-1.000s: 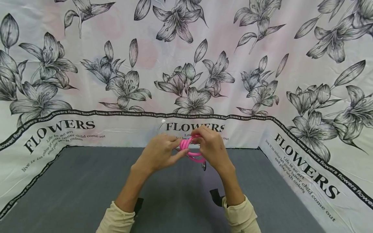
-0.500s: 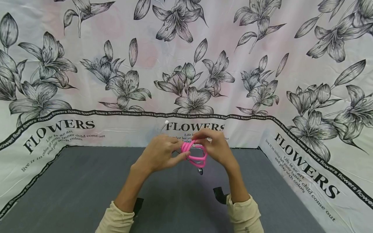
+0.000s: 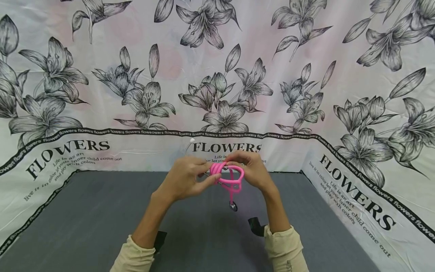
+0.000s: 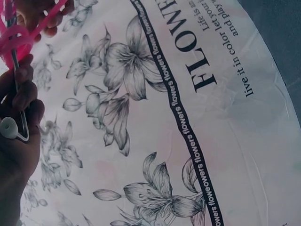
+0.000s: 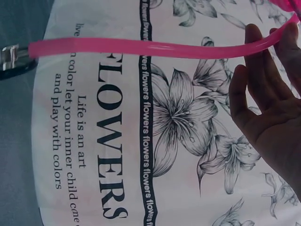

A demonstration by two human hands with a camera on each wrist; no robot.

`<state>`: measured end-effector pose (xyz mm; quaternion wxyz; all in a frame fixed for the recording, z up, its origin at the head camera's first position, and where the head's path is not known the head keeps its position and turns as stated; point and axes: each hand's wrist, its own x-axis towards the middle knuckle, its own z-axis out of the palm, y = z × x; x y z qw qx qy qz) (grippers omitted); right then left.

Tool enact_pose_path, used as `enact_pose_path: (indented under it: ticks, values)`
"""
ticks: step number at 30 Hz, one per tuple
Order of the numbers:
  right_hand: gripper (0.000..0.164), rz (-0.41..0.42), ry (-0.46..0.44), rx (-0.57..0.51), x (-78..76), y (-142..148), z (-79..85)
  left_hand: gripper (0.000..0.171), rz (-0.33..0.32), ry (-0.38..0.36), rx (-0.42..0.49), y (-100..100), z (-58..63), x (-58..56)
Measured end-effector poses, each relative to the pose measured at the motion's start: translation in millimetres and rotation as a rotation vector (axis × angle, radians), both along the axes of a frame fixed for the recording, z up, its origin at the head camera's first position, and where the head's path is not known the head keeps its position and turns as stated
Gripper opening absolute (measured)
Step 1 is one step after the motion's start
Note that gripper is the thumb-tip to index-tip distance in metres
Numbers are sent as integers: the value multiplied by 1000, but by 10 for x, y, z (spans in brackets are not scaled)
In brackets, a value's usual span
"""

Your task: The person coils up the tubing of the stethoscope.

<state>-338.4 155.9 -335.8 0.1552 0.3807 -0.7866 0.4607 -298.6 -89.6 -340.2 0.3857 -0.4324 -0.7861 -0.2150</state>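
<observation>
A stethoscope with pink tubing (image 3: 216,170) hangs in the air between both hands, its tube wound in several loops. The left hand (image 3: 186,178) grips the bunched loops between thumb and fingers. A metal ear tube with a white ear tip (image 4: 8,127) sticks out past that hand in the left wrist view. From the right, the right hand (image 3: 254,170) pinches the tubing at the top of the coil. Below the loops dangles the metal chest piece (image 3: 233,206) on a length of tube. The right wrist view shows this tube (image 5: 141,47) running toward the fingers.
A dark grey tabletop (image 3: 112,219) lies under the hands. White cloth printed with flowers and lettering (image 3: 217,75) stands behind it and along both sides. A black strap piece (image 3: 255,226) shows near the right wrist.
The right hand has shifted slightly right and its fingers have moved on the tubing. The chest piece now hangs lower with a length of tube showing. The left hand stays nearly in place.
</observation>
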Motion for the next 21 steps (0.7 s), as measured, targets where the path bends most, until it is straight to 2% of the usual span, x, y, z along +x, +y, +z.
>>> enact_pose_path:
  ticks: [4,7,12,21]
  values:
    - [16,16,-76,-21,16,-20,15,24,-9,-16,83,25,-4,-5]
    - [18,11,-129,-18,35,-59,31,19,11,-22,133,27,-8,-9]
    - [21,29,-164,-29,54,-137,44,25,44,-15,194,0,-4,-23]
    - [27,179,-204,-49,57,-210,12,19,87,18,287,-2,-1,-22]
